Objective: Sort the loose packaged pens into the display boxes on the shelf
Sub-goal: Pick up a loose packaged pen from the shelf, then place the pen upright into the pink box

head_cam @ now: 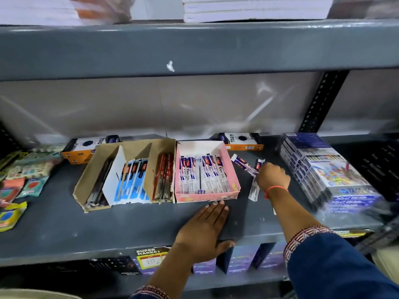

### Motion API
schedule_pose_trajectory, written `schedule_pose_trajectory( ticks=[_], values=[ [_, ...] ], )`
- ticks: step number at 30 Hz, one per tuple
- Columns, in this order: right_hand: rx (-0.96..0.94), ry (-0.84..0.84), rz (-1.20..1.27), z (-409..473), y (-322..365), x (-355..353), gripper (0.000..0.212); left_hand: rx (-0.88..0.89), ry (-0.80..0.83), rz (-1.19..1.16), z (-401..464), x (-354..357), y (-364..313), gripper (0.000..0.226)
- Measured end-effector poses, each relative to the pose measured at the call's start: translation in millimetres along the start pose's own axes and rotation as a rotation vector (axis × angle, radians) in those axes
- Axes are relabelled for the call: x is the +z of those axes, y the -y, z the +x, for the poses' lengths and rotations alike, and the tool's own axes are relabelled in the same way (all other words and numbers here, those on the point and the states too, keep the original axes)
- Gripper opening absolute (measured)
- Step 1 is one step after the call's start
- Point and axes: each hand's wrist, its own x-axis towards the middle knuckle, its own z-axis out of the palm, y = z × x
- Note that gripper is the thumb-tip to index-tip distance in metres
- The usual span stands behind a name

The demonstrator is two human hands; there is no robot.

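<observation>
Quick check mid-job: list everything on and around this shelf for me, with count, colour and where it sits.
Pink display box: one, pink, shelf centre, holding white-and-blue packaged pens.
Cardboard display box: one, brown, left of the pink box, compartments with dark, blue and red pens.
Loose packaged pens: a few, white and blue, right of the pink box.
Orange-and-black boxes: two, at the shelf back.
Colour-set packs: one stack, blue and white, far right.
Small packets: several, mixed colours, far left.
Paper stacks: white, upper shelf.
Price label: one, yellow and black, shelf front edge.
Left hand: flat on the shelf, before the pink box.
Right hand: closed on loose pens.
</observation>
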Motion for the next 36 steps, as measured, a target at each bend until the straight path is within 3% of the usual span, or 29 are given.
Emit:
schedule_pose_trajectory(
  ticks=[3,6,8,13,17,30,33,36],
  values=[
    [0.047,0.038,0.293,0.6,-1.9,-5.5,0.029,0.004,-0.004,-0.012,-0.9,-1.5,-0.1,0.080],
    [0.088,0.167,0.797,-7.7,-0.8,-15.2,0.012,-0.009,-0.024,-0.042,-1.7,-3.1,-0.2,0.081],
    [0.115,0.298,1.171,-21.1,-1.5,-19.0,0.025,-0.021,-0.034,-0.053,-2.0,-4.9,-1.5,0.082],
    [0.039,0.536,1.451,-56.3,-3.4,-21.4,0.027,-0.026,-0.055,-0.012,-2.4,-7.1,-3.6,0.084],
    [-0.004,0.598,1.460,-64.8,0.3,-20.9,0.026,-0.038,-0.061,-0.008,-3.0,-5.7,-3.3,0.085],
    [-0.023,0.531,1.381,-53.4,27.4,-20.2,0.022,-0.020,-0.079,-0.054,-1.4,-5.3,-2.5,0.084],
    [0.001,0.476,1.274,-44.5,45.3,-17.4,0.026,-0.008,-0.088,-0.069,-3.0,-6.3,-3.3,0.083],
    [-0.017,0.386,1.009,-31.0,63.8,-10.0,0.026,-0.007,-0.070,-0.083,-3.1,-7.3,-4.2,0.082]
  ],
)
